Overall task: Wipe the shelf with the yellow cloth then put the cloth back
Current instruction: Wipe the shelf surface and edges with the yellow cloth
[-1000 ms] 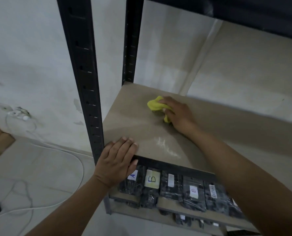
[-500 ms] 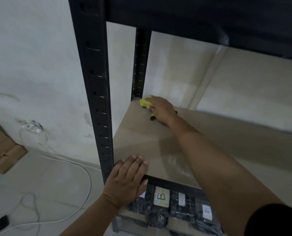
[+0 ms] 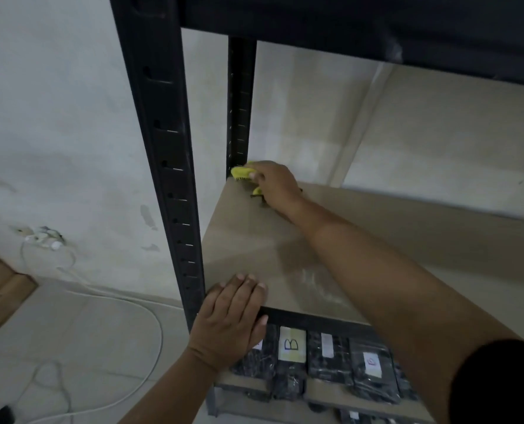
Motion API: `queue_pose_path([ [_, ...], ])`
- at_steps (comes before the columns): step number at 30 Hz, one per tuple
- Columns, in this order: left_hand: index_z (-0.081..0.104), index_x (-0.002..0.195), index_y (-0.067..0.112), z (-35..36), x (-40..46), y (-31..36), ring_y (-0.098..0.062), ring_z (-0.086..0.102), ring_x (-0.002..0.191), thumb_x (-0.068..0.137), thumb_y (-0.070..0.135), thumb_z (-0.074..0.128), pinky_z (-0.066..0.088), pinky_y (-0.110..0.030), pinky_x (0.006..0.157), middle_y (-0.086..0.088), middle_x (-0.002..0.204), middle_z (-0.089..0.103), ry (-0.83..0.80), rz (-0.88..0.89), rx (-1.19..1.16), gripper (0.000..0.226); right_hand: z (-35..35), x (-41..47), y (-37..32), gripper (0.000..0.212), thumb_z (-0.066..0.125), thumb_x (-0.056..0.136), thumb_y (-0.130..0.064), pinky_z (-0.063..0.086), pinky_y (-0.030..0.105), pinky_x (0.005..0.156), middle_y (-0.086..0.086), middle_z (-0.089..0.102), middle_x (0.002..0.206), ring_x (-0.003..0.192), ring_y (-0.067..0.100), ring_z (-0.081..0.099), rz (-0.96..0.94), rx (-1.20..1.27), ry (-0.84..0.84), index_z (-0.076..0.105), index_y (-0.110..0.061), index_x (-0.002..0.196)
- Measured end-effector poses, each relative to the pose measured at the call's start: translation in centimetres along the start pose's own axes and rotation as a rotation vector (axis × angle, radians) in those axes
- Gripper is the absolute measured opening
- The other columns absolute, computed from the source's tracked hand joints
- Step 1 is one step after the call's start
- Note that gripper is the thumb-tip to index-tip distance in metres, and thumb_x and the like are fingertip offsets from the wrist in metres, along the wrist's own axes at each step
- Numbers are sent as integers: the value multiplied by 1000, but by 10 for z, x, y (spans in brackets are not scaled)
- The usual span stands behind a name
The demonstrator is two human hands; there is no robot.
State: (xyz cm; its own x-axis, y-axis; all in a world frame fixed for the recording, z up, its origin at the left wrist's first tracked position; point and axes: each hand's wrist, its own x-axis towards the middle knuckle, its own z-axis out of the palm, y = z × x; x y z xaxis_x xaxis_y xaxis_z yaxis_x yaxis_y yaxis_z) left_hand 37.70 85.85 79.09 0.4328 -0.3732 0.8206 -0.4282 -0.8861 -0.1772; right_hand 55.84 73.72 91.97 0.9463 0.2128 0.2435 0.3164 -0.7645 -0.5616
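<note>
Right hand (image 3: 274, 185) grips the yellow cloth (image 3: 241, 172), scrubbing the shelf's (image 3: 254, 240) back-left corner; left hand (image 3: 228, 319), fingers flat, probably braces on the front edge.

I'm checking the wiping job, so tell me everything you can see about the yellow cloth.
The yellow cloth is bright yellow, soft-looking and bunched into a small wad. Most of it is hidden under the right hand, which presses it onto the shelf at the back left corner, next to the rear black post. One lump pokes out past the fingertips and a small bit shows below the hand. Its full shape can't be seen.
</note>
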Motion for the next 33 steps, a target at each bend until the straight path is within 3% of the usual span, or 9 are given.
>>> queue_pose_path([
  [5,51,115,13,-1,1,-3,-23,48,109,93,36,26,34,-37,91,-8,120,48,21,16,2,40,23,9,-7,35,46,95,-23,33,31,101,10,54,134,124,27,48,11,-148,-95,56,-21,129],
  [11,50,116,12,-4,4,-1,-24,48,108,93,35,27,35,-36,90,-8,119,47,29,11,-17,40,7,-71,-24,32,60,88,-26,29,18,98,2,57,134,127,15,48,-134,37,-257,63,-19,119],
  [15,49,117,12,-5,3,-2,-24,47,110,93,35,27,35,-37,90,-8,120,47,18,22,-22,39,-9,-102,-27,25,59,89,-30,44,25,89,5,70,111,104,15,62,-54,71,-302,69,-16,107],
  [17,48,117,12,-4,3,-1,-24,47,109,94,35,27,35,-37,90,-8,120,47,22,17,-25,39,-19,-87,-32,26,56,90,-31,41,28,72,8,69,90,87,21,61,-24,-5,-247,69,-10,98],
  [18,48,117,12,-4,3,-1,-24,47,109,94,35,26,35,-37,90,-8,119,46,23,16,-24,39,-21,-74,-34,26,56,91,-31,37,28,69,9,67,89,86,23,60,-16,-39,-186,69,-10,98],
  [20,47,120,11,-4,1,-2,-24,46,109,95,35,26,33,-37,93,-8,119,46,14,11,-22,40,-15,-48,-37,25,56,91,-27,39,28,78,11,69,107,99,25,60,-31,-63,-120,68,-13,107],
  [25,45,123,11,-7,-7,0,-25,44,111,97,34,26,21,-36,103,-8,120,44,12,2,-32,39,27,-42,-42,35,49,94,-29,29,34,107,1,46,144,132,24,39,-74,-212,-254,55,-24,128],
  [28,45,124,12,-7,-9,1,-24,45,112,97,34,27,22,-36,103,-7,120,44,8,15,-18,39,21,-70,-44,36,52,93,-25,23,31,110,-1,42,147,139,19,31,-189,-148,-330,54,-24,129],
  [33,37,136,10,-6,-12,-2,-24,37,128,98,34,29,18,-34,112,-7,128,42,24,38,-30,45,-4,-126,-36,29,60,87,-14,27,21,105,2,52,139,133,16,42,-212,-37,-358,66,-19,115],
])
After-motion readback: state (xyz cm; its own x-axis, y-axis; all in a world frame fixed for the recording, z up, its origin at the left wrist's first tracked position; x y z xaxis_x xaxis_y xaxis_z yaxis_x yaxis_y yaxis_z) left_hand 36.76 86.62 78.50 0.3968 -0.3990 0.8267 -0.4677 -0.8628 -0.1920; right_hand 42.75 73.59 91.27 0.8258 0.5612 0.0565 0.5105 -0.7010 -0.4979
